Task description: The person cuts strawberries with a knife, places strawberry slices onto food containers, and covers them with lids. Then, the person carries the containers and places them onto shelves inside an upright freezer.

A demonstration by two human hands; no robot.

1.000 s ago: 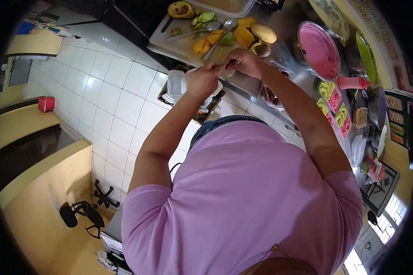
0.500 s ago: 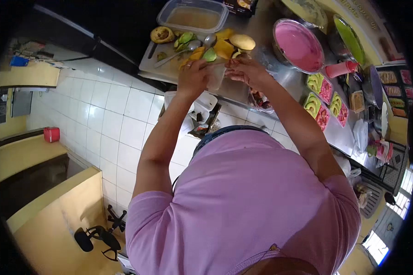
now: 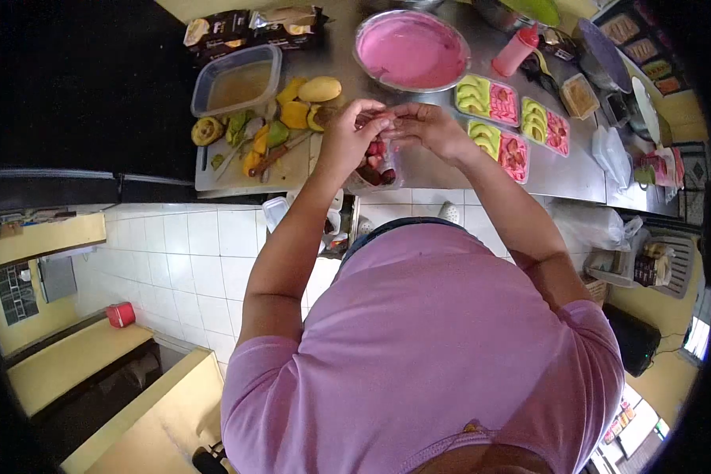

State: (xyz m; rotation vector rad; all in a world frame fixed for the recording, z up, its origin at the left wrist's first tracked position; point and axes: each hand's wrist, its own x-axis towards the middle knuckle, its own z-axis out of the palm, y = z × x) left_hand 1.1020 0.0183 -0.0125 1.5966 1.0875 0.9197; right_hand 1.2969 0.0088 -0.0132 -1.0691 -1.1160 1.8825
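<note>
My left hand (image 3: 354,133) and my right hand (image 3: 430,130) meet over the counter, fingertips bent together. Whatever sits between them is small, possibly reddish, and mostly hidden by the fingers. Just below my hands, a clear plastic container (image 3: 397,175) holds cut strawberries (image 3: 376,162) near the counter's front edge. Past my right hand stand several clear tubs with green avocado slices (image 3: 472,93) on one side and pink cream topped with strawberry pieces (image 3: 514,158) on the other. Beyond my hands is a large metal bowl of pink cream (image 3: 413,51).
On the left, a cutting board (image 3: 209,180) carries mango pieces (image 3: 295,114), a halved avocado (image 3: 207,131), spoons and a knife (image 3: 280,153). Behind it are a lidless plastic tub (image 3: 237,79) and dark packets (image 3: 284,30). A pink squeeze bottle (image 3: 516,51) stands at the back right.
The view has turned rightward. My hands have left the cutting board and the translucent plastic piece between them, and are now together above the strawberry container.
</note>
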